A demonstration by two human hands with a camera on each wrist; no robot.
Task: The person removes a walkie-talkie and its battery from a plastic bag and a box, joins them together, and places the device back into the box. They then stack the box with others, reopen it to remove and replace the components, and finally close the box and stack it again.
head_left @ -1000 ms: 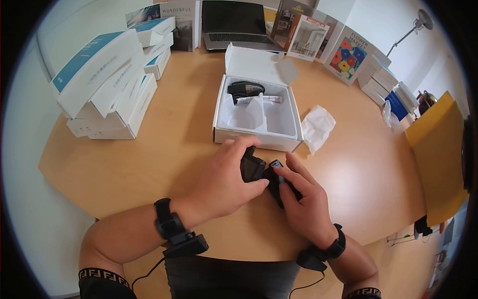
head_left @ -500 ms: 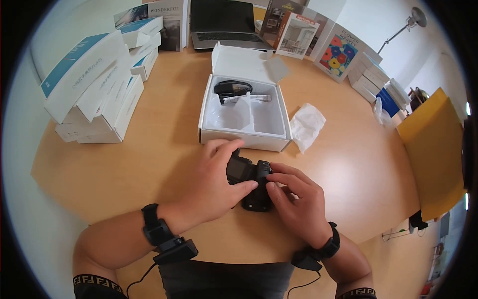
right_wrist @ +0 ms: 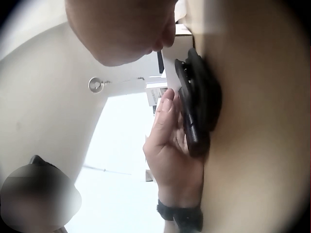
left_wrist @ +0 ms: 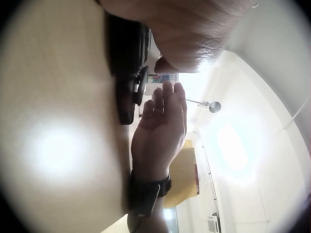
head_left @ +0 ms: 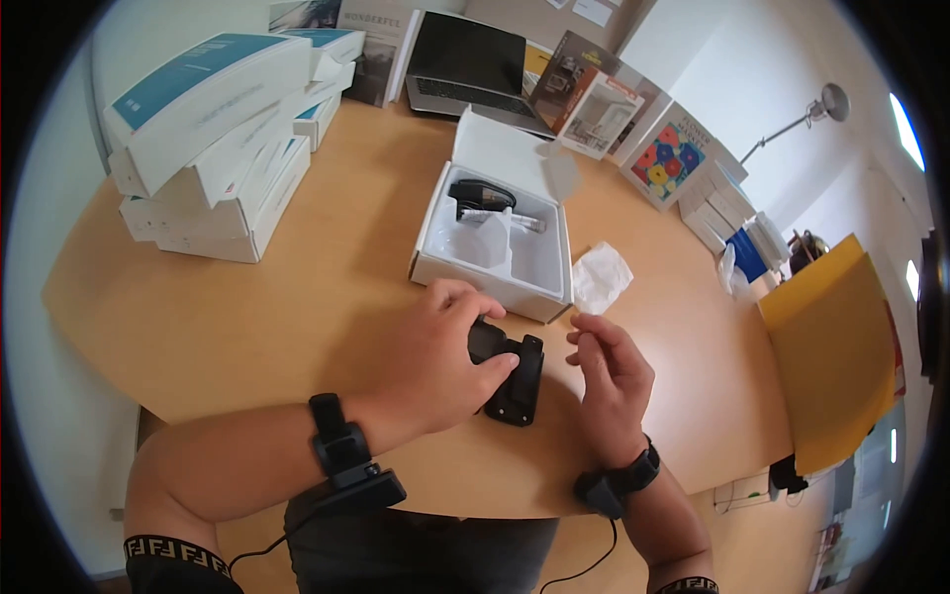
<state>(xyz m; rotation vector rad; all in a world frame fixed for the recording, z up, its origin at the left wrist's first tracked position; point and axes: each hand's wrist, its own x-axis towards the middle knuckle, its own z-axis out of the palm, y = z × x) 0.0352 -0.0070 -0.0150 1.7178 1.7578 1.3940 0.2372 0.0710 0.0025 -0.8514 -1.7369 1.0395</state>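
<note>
Black device [head_left: 517, 391]: on the table [head_left: 267, 327], just near of the white box [head_left: 524, 304]; left portion covered by a hand, so cannot tell whether its pieces are joined.
Left hand [head_left: 435, 342]: curled about the device's left side, thumb across its top; far fingertips partly out of sight.
Right hand [head_left: 616, 391]: right of the device, apart from it, fingers loosely bent, nothing held; in the right wrist view its near part is cut off by the top edge.
Box contents: black cable [head_left: 482, 196] and slim packet [head_left: 529, 224] at the far side of the tray; packet print illegible.
White sheet [head_left: 602, 277]: crumpled, right of the box.
Box stack [head_left: 208, 129]: far left; lettering blurred.
Laptop [head_left: 470, 54]: far side, screen dark.
</note>
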